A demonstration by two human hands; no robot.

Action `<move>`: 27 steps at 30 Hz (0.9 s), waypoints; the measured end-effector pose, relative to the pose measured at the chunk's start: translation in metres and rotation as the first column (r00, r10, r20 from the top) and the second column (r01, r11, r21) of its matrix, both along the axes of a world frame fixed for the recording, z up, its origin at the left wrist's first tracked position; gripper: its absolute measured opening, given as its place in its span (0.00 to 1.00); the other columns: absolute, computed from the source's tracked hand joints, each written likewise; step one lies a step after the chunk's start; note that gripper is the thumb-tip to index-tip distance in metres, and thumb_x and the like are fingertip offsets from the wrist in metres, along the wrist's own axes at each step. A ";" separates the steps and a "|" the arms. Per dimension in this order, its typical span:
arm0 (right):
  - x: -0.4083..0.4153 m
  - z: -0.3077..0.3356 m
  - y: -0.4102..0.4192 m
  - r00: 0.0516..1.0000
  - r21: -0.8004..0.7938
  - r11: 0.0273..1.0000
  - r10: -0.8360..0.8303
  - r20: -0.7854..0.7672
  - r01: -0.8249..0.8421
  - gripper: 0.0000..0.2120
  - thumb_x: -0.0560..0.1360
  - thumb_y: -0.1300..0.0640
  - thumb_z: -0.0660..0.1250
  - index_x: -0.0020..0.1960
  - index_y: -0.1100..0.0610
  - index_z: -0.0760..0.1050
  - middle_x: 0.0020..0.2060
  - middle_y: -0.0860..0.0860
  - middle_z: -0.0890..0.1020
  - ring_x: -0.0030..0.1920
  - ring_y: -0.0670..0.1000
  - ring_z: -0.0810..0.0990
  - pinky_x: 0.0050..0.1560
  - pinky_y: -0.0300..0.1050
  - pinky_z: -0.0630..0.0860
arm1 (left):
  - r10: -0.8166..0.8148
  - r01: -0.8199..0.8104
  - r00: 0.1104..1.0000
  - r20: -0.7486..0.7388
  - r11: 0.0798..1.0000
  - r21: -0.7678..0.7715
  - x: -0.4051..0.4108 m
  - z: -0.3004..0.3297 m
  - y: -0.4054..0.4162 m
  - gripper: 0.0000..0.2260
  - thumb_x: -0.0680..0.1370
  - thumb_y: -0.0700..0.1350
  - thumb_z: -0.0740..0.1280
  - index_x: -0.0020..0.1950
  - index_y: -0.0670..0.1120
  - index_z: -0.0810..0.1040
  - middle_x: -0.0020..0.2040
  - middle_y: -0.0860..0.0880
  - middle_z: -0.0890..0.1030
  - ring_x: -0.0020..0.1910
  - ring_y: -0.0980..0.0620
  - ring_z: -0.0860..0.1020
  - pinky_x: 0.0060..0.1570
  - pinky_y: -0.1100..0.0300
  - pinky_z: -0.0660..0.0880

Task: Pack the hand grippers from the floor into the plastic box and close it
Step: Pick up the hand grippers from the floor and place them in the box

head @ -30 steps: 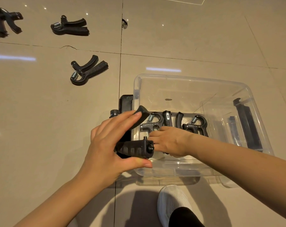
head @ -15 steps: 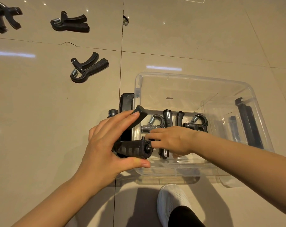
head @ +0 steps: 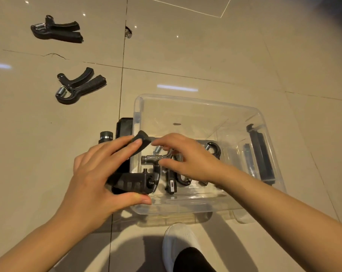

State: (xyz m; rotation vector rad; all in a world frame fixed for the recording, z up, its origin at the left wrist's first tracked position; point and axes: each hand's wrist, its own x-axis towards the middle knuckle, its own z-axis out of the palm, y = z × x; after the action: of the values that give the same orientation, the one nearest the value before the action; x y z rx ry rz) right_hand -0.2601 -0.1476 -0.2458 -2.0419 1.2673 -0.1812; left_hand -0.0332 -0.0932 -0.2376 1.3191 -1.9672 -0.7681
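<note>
Packing goes best if the plastic box [head: 201, 103] stays put on the floor [head: 225, 55] while each piece is laid flat beside the others. One box. Two hands: the left hand [head: 93, 173] grasps a hand gripper [head: 135, 182] over the box's left rim; the right hand [head: 187, 158], inside the box, pinches another gripper [head: 152, 158] there. At least two more lie partly hidden under it. Two grippers wait on the floor, one nearer [head: 78, 87], one farther [head: 56, 30].

You see a glossy tiled floor [head: 205, 55], a clear smooth plastic box [head: 195, 107], and matt black hand grippers [head: 78, 86] with shiny metal springs [head: 61, 91].
</note>
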 end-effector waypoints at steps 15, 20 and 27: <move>-0.041 0.115 0.028 0.672 0.044 0.910 -0.337 0.659 0.412 0.15 0.70 0.57 0.67 0.56 0.58 0.75 0.49 0.52 0.82 0.53 0.53 0.81 0.54 0.43 0.77 | -0.161 0.170 0.984 0.075 0.976 -0.133 -0.062 0.024 -0.005 0.41 0.69 0.71 0.61 0.77 0.57 0.49 0.77 0.57 0.50 0.76 0.54 0.52 0.71 0.51 0.52; -0.084 0.096 0.022 0.879 -0.183 0.875 -0.393 0.270 0.447 0.14 0.70 0.54 0.69 0.55 0.54 0.76 0.51 0.49 0.81 0.51 0.47 0.81 0.53 0.38 0.77 | -0.206 0.254 0.872 0.445 0.966 -0.050 -0.050 -0.016 0.002 0.29 0.77 0.67 0.51 0.71 0.53 0.69 0.76 0.48 0.59 0.75 0.45 0.56 0.70 0.41 0.52; -0.112 0.017 0.020 0.768 -0.378 0.842 0.066 -0.637 -0.385 0.12 0.65 0.66 0.70 0.47 0.58 0.75 0.40 0.53 0.79 0.37 0.55 0.78 0.32 0.48 0.76 | -0.159 0.226 0.874 0.459 0.969 -0.095 -0.051 -0.018 0.002 0.29 0.76 0.64 0.54 0.75 0.53 0.61 0.75 0.49 0.62 0.74 0.47 0.58 0.71 0.41 0.53</move>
State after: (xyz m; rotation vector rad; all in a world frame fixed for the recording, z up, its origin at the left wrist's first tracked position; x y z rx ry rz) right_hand -0.3723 -0.1277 -0.2287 -2.8372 1.4079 0.3433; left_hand -0.0844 -0.0910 -0.2557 1.3072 -2.5006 -0.4148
